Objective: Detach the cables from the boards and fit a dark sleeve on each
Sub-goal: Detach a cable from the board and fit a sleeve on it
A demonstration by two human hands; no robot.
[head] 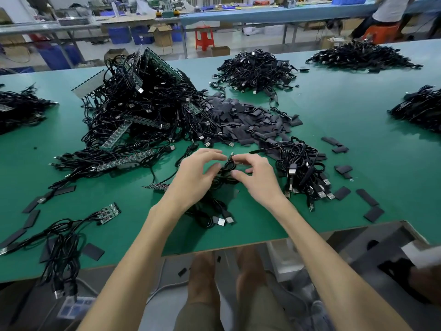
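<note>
Beyond-left, tangled heap of black cables on green strip boards [143, 108]; stray loops could snag & drag it. Behind hands, pile of flat dark sleeves [241, 120]. In front, thin black coiled cable [228, 168] is pinched by left hand [198, 173] & right hand [256, 175]; may slip. Sleeve on it? Tip too small, can't tell.
</note>
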